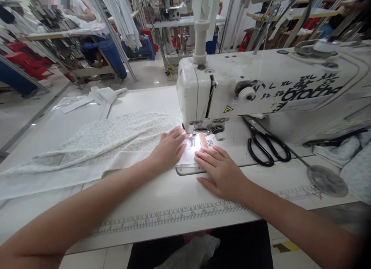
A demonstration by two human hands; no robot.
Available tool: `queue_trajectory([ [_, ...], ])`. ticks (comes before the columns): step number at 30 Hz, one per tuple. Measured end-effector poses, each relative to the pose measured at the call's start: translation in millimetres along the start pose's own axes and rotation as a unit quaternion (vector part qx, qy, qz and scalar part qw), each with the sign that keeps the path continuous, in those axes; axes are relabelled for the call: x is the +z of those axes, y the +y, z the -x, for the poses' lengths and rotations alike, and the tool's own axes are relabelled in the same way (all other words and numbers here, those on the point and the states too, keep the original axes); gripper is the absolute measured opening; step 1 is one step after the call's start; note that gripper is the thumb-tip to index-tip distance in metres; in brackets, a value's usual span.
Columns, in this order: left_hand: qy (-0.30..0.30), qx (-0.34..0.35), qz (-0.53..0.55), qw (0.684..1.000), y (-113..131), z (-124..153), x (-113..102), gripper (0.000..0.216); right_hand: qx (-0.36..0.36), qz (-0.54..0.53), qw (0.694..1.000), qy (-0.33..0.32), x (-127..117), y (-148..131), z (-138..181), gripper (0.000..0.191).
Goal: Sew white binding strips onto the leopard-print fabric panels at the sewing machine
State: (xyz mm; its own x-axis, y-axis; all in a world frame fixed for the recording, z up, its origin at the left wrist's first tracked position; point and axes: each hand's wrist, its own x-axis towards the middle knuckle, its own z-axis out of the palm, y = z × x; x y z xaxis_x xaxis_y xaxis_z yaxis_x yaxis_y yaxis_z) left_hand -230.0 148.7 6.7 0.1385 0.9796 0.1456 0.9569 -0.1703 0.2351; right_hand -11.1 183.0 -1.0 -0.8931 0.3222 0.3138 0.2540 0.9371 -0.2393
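Observation:
Pale patterned fabric [113,136] with a plain white band along its front edge lies across the table and runs under the needle area of a white sewing machine [226,83]. My left hand [169,147] rests flat on the cloth just left of the presser foot [192,139], fingers stretched forward. To the right of the foot, my right hand [222,170] lies with its fingers spread, the tips touching the white edge of the cloth. A bright lamp lights the spot between both hands, so the stitching there is washed out.
Black-handled scissors [266,145] lie under the machine arm, beside a rod with a round disc [327,180]. A printed ruler [174,215] runs along the table's front. White fabric pieces [102,95] lie at the back left; more patterned cloth [358,168] is at right. Another person [79,10] sits behind.

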Motion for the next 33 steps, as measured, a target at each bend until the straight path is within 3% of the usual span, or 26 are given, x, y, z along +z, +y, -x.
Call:
queue_trajectory([
  [6, -0.011, 0.032, 0.068, 0.997, 2.3, 18.2, 2.8, 0.029, 0.032, 0.009, 0.999, 0.012, 1.0, 1.3, -1.6, 0.044],
  [16, -0.018, 0.067, 0.066, 0.995, -1.3, 17.2, 1.1, 0.031, 0.045, 0.028, 0.999, 0.010, 1.5, 1.0, -3.2, 0.045],
  [33, -0.029, 0.062, 0.052, 0.996, -5.3, 10.2, 1.6, 0.033, 0.062, 0.037, 0.997, -0.013, 3.5, 7.4, -7.2, 0.056],
])
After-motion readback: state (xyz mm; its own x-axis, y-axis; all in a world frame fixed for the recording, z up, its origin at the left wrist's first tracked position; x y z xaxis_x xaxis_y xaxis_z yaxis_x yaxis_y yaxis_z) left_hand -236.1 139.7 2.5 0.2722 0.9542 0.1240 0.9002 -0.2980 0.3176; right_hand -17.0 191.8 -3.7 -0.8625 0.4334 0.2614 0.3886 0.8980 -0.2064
